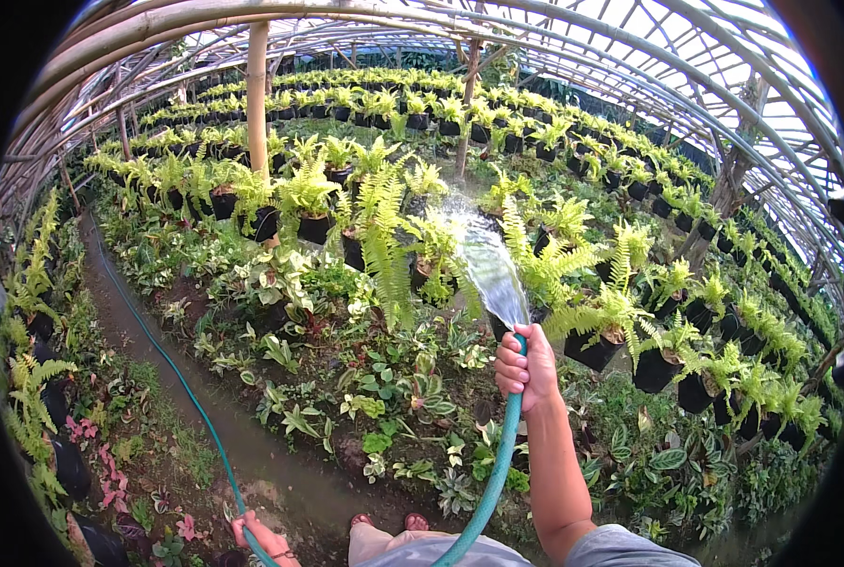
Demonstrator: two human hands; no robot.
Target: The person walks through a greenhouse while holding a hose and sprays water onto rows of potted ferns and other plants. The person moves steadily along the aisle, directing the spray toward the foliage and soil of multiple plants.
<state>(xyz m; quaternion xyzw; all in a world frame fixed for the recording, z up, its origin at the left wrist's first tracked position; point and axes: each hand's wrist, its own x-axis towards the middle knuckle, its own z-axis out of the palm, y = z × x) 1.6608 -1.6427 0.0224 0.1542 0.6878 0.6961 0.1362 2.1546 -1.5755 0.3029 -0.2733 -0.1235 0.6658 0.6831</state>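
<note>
My right hand (527, 367) grips a green garden hose (501, 453) close to its mouth, with the thumb up at the opening. A wide spray of water (491, 266) fans out from there, up and away over the hanging ferns (432, 244). Low at the left, my left hand (260, 535) is closed around another stretch of the hose, which trails off behind it along the path. Between the two hands, part of the hose passes out of view below the frame. Black pots (593, 347) hold the ferns just beyond my right hand.
Rows of potted ferns (344, 106) hang further back under a bamboo frame (394, 13). A bamboo post (257, 99) stands ahead to the left. Low variegated plants (429, 397) cover the bed before me. My sandalled feet (416, 522) are on the wet dirt path (280, 461).
</note>
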